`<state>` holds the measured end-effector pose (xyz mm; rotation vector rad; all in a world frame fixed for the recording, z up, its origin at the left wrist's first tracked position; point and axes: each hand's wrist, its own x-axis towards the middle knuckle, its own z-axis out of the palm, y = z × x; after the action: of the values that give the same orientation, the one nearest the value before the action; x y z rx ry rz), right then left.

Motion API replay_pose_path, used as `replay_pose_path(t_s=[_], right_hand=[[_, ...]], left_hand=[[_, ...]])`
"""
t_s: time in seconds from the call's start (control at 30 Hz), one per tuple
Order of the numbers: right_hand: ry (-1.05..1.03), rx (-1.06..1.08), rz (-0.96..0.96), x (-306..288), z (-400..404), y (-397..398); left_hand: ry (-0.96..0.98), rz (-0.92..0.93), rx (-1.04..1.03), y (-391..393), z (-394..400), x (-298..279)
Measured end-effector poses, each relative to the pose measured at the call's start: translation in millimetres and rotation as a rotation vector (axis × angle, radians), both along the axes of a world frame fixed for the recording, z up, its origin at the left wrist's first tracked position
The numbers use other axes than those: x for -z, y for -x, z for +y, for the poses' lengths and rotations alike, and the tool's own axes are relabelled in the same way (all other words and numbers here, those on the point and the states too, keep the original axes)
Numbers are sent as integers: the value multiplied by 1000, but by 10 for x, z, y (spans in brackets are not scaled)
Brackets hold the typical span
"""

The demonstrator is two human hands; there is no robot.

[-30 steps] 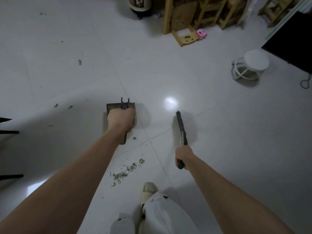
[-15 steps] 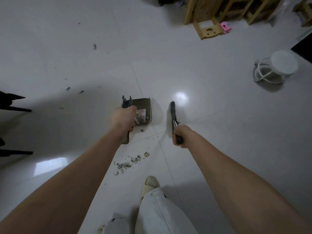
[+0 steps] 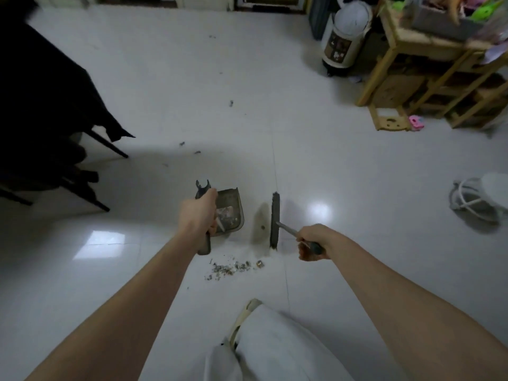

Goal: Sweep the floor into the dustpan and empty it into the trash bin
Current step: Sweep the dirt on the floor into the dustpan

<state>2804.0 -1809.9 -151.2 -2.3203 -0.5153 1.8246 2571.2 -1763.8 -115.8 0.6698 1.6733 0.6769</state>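
My left hand (image 3: 198,215) grips the dark handle of a grey-brown dustpan (image 3: 232,209), held above the white tiled floor with some scraps lying in its tray. My right hand (image 3: 312,240) is closed on the handle of a small dark brush (image 3: 275,219), whose head hangs just right of the pan. A little pile of grey debris (image 3: 233,268) lies on the floor below both tools. More dark specks (image 3: 189,148) dot the floor farther out. A white lidded bin (image 3: 345,37) stands at the far right.
A black-draped table with dark legs (image 3: 55,111) fills the left. Wooden shelving (image 3: 428,78) and a pink toy (image 3: 416,122) sit at the right, a white stool (image 3: 483,196) farther right. My white trouser leg and shoe (image 3: 261,339) are at the bottom.
The view has tilted up and turned, bringing the bin and black table into sight. The brush has swung closer to the dustpan, its head now upright beside it.
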Motion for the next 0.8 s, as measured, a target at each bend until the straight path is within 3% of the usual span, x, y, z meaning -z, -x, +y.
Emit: replay_pose_path(t_s=[0.1, 0.33, 0.57, 0.63, 0.8], right_hand=[[-2, -218, -80, -48, -239, 393], [27, -482, -28, -38, -835, 1392], [69, -827, 68, 220, -1267, 2255], [48, -1131, -28, 403, -1378, 2483], [-307, -1870, -349, 786, -1528, 2849]], left_hand=[[-3, -27, -118, 507, -505, -94], [-27, -153, -428, 1296, -1749, -321], [-4, -120, -666, 1857, -2459, -281], [3, -112, -741, 1984, -2608, -210], [48, -64, -845, 2075, -2675, 22]])
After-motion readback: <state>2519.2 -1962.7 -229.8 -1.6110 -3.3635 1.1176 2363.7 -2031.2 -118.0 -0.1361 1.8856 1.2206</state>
